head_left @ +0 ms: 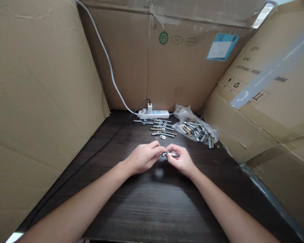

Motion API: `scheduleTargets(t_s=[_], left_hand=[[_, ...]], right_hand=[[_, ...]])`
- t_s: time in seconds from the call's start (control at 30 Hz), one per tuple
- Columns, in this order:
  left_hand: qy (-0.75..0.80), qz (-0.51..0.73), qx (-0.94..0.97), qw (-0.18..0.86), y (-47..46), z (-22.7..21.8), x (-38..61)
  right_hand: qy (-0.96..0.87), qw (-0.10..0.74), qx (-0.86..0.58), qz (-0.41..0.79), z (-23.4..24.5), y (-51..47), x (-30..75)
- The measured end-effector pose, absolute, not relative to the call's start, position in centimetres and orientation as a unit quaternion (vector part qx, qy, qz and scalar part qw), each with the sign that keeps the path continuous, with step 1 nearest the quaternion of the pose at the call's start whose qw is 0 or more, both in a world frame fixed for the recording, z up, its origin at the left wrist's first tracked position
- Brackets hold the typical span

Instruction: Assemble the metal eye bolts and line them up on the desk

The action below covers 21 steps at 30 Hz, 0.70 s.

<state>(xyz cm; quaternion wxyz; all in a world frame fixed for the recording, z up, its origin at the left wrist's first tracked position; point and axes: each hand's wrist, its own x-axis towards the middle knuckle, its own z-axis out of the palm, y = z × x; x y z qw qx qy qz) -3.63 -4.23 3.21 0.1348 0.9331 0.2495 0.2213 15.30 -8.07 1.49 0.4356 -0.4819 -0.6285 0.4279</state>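
Over the dark tabletop, my right hand (181, 159) is closed around a silver metal expansion bolt (174, 154), which lies roughly level between thumb and fingers. My left hand (147, 156) is closed too, its fingertips pinched at the bolt's left end, where a small metal piece shows; whether that is a nut or a washer I cannot tell. Just beyond the hands lie loose washers (162, 136). Behind them, several long bolts or rods (163, 129) are laid side by side, with more washers and nuts among them.
A clear plastic bag (184, 111) with several silver and brassy expansion bolts (199, 131) lies at the back right. A white power strip (157, 114) sits against the back cardboard wall (131, 67). A black cable (98, 151) crosses the table's left side. Cardboard also stands left and right.
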Motion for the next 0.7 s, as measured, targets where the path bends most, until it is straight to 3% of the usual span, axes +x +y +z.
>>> scheduleTargets(t_s=[0.7], left_hand=[[0.262,0.216,0.923,0.181,-4.33,3.75,-3.68]], right_hand=[[-0.634,0.433,-0.485,0.420,1.44,-8.23,15.33]])
